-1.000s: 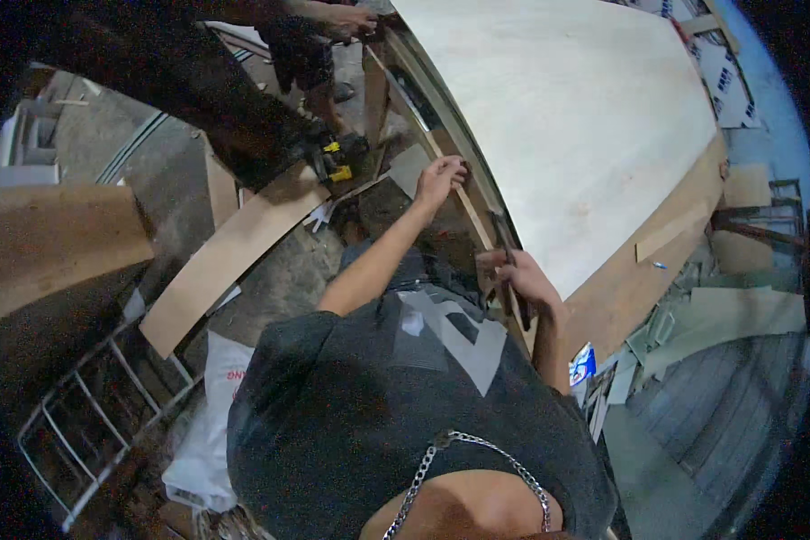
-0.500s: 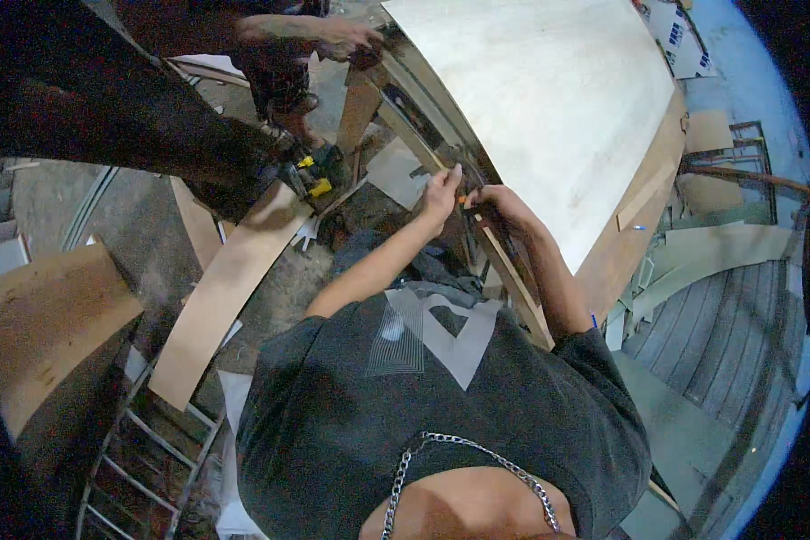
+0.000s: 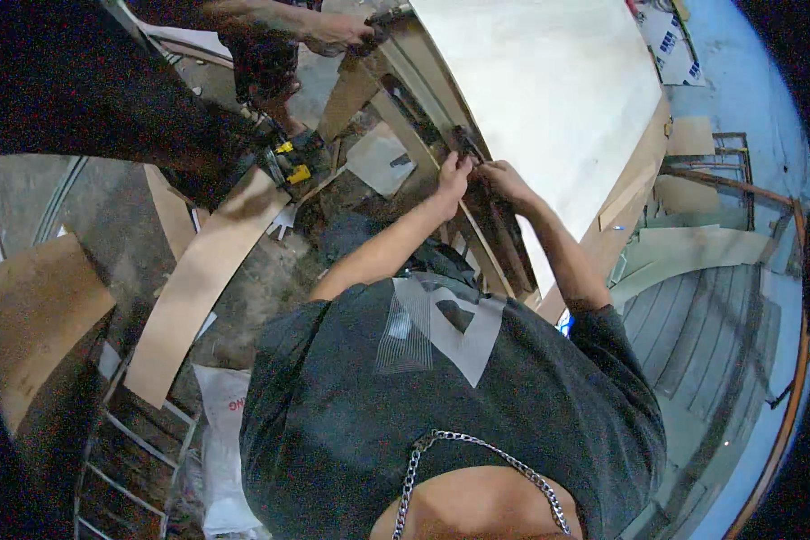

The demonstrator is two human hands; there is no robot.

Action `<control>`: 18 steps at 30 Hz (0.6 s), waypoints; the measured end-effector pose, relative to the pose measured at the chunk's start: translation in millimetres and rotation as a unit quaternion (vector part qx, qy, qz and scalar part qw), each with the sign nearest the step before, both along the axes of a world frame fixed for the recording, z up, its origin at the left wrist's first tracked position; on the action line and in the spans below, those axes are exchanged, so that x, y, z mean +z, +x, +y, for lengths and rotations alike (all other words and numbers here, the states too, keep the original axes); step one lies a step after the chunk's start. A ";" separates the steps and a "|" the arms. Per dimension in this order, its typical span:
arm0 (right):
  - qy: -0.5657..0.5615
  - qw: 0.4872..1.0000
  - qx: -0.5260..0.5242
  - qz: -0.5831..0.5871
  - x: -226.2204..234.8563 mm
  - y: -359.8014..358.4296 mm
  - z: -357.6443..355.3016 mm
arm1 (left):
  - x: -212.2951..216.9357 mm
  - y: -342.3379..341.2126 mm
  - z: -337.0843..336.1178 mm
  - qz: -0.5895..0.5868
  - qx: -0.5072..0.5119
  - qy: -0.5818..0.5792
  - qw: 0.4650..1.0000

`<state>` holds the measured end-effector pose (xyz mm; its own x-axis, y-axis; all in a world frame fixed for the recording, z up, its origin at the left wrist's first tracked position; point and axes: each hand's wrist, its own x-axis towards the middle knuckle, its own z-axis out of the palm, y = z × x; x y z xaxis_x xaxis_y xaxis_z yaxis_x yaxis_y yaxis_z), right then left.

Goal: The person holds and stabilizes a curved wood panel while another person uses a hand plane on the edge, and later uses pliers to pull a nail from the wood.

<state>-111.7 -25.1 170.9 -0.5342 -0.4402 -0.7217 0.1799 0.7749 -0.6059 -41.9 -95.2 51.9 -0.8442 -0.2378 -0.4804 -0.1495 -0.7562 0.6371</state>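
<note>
My left hand (image 3: 454,184) is closed at the near edge of a wooden frame (image 3: 486,243), its fingertips by a small dark piece (image 3: 462,137) that I cannot identify. Right beside it, my right hand (image 3: 508,183) is curled with bent fingers at the border of a large white panel (image 3: 540,99). What either set of fingers grips is hidden. The panel lies over the frame, on a brown board that shows along its right side. Farther along the same edge, another person's hand (image 3: 337,34) holds a dark object.
A long plywood strip (image 3: 207,288) runs along the left, close to a yellow-and-black power tool (image 3: 292,162). Below are a metal ladder (image 3: 135,472) and a white sack (image 3: 225,450). A brown board (image 3: 45,315) stands at far left; grey sheets (image 3: 693,333) lie at right.
Both hands have moved slightly farther up along the panel's edge and closer together. The orange bit seen between them earlier no longer shows. The whole view has shifted a little.
</note>
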 end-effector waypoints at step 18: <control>0.128 0.909 0.227 0.325 34.4 -10.1 -47.4 | 13.0 -3.0 -56.0 -0.032 0.072 0.105 0.991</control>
